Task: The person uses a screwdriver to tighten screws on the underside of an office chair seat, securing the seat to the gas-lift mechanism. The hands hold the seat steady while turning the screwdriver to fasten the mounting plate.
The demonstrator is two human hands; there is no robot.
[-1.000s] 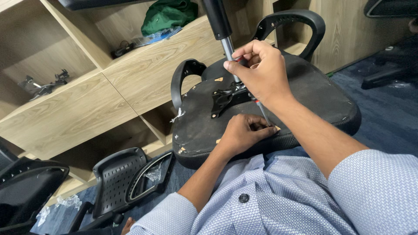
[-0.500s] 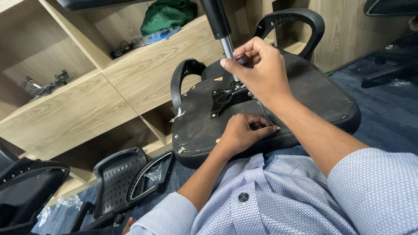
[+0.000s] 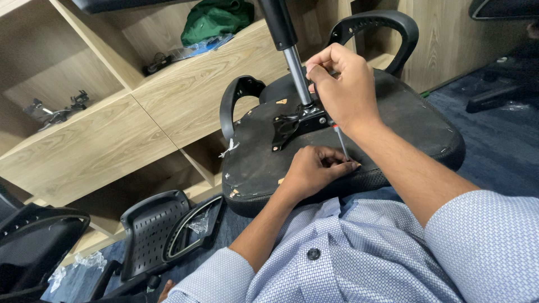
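The thin metal screwdriver (image 3: 340,141) stands straight up on the upside-down black chair seat (image 3: 404,120) in the lap, so the right hand (image 3: 341,90) gripping its top should push straight down while the left hand (image 3: 314,169) pinches its tip steady.

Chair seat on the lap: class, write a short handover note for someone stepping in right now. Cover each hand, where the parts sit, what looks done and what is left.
Right hand: gripping the screwdriver handle from above, shaft upright, tip down at the seat near its front edge.
Left hand: fingers pinched around the tip, steadying it; any screw is hidden.
Seat: upside down on the lap, both armrests on.
Bracket with gas cylinder: sits on the underside, with one bolt visible.
Left: whatever is at the tip looks not yet driven home; I cannot tell how far in it is.
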